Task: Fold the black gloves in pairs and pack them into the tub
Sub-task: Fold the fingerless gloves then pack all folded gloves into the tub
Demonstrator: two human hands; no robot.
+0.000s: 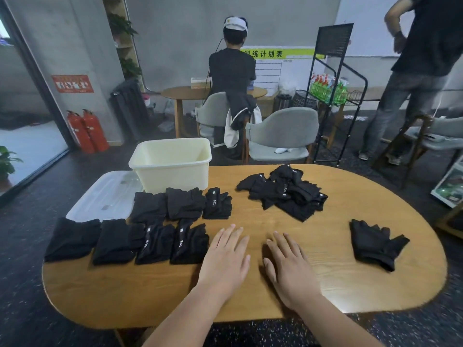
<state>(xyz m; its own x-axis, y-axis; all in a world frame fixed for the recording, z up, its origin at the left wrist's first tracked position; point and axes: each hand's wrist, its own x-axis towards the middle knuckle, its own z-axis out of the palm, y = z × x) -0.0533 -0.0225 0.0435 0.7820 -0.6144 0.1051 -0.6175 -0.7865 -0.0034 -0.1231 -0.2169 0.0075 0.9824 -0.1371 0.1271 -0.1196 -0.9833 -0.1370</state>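
Left hand [226, 256]: grip wide, flat on the bench [250, 309], holding nothing.
Right hand [288, 266]: grip wide, flat, just beside it.
Folded gloves [155, 229]: two rows left, before the tub [172, 176].
Loose gloves [285, 194]: heap beyond the hands.
Single glove [375, 244]: far right.

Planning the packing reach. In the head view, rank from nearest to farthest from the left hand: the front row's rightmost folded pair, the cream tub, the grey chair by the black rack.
1. Folded pair: just left of the left hand.
2. Cream tub: at the far-left edge of the table.
3. Grey chair: beyond the table, to the right.
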